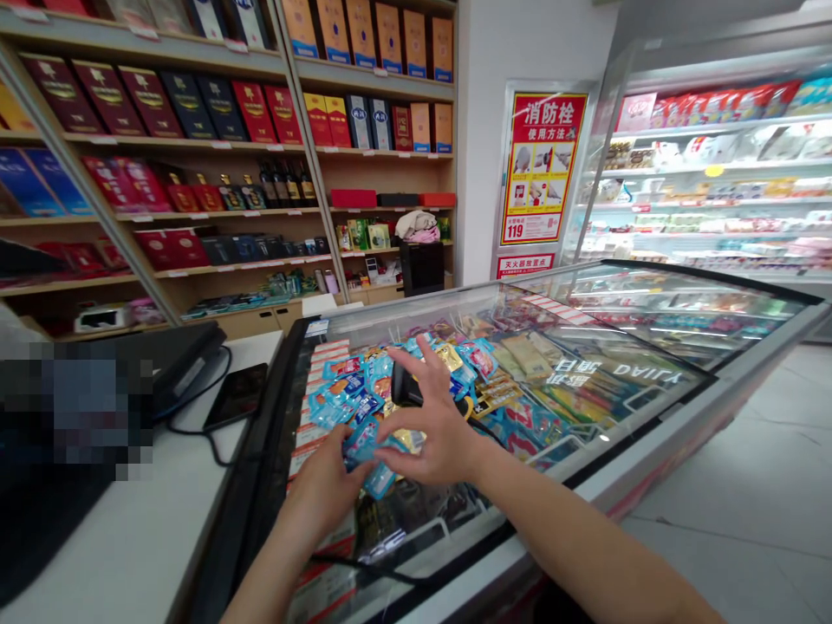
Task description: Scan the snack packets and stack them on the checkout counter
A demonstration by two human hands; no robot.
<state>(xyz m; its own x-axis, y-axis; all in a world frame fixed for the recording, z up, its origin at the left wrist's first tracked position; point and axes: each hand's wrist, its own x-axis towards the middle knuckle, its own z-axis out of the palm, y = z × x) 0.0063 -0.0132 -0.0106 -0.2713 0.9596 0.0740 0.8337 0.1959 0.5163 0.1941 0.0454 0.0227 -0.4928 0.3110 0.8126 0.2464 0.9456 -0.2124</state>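
Note:
Small blue snack packets (334, 403) lie in a loose pile on the freezer's glass lid, mixed with gold ones (448, 355). At the pile's near side my left hand (328, 485) has its thumb and index finger closed on a blue snack packet (364, 444). My right hand (435, 425) pinches at the same packet with thumb and index finger, its other fingers raised. Behind those raised fingers sits a black handheld scanner (404, 386) with a yellow part; whether the hand bears on it is hidden. A black cable shows beside the right wrist.
The glass-topped freezer (650, 381) stretches away to the right. On the left, a white counter (195, 503) carries a black phone (239, 394) and a dark device with cables. Shelves of boxed bottles (201, 104) stand behind; a lit display fridge (715, 173) is at far right.

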